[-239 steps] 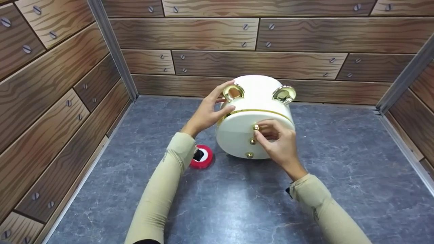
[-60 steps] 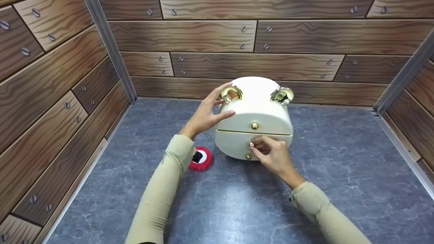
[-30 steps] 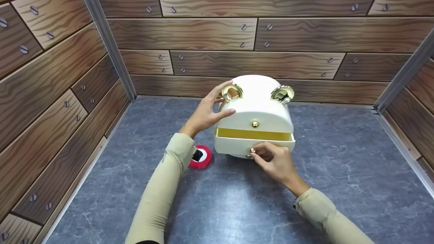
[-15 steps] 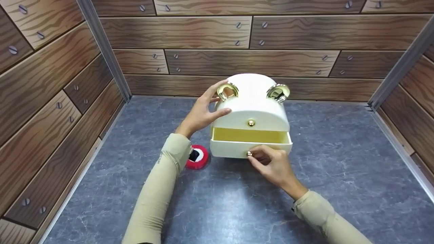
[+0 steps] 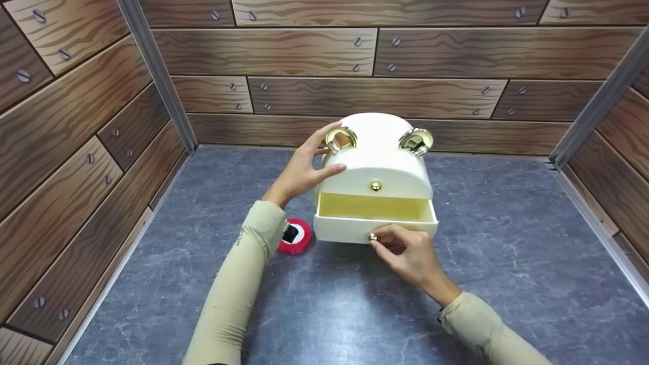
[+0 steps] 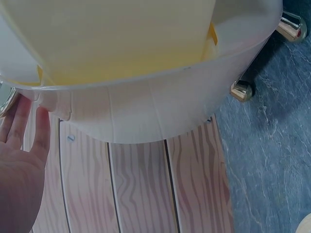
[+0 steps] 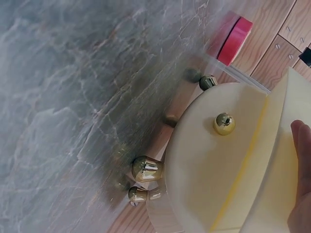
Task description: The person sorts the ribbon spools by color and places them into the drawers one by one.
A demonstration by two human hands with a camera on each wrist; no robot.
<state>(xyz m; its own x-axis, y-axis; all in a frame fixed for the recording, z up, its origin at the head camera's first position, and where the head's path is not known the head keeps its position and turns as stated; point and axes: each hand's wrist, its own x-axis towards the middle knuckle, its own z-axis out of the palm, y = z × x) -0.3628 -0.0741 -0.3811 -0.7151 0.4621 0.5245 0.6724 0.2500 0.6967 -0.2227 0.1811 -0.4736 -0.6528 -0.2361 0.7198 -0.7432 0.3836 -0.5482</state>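
A small white drawer cabinet (image 5: 377, 157) with gold ring-shaped ears stands toward the back. Its top drawer is closed, with a gold knob (image 5: 375, 186). The middle drawer (image 5: 342, 230) is pulled out, showing a yellow interior (image 5: 375, 207) with nothing visible in it. My right hand (image 5: 410, 253) pinches this drawer's gold knob (image 5: 372, 237) between thumb and fingers. My left hand (image 5: 299, 170) lies against the cabinet's upper left side by the ear (image 5: 340, 138), fingers and thumb spread. Under the pulled-out drawer, the bottom drawer's knob (image 7: 224, 124) shows in the right wrist view.
A red ring like a tape roll (image 5: 304, 246), with a white inner ring, lies left of the cabinet, partly behind the left sleeve. Gold feet (image 7: 147, 168) carry the cabinet on the grey marbled floor (image 5: 324, 314). Wood-patterned walls (image 5: 304, 50) enclose the back and sides.
My right hand moved from the top knob down to the middle one; the top drawer, slightly out earlier, was shut. The middle drawer has come out toward me. My left hand stayed in place.
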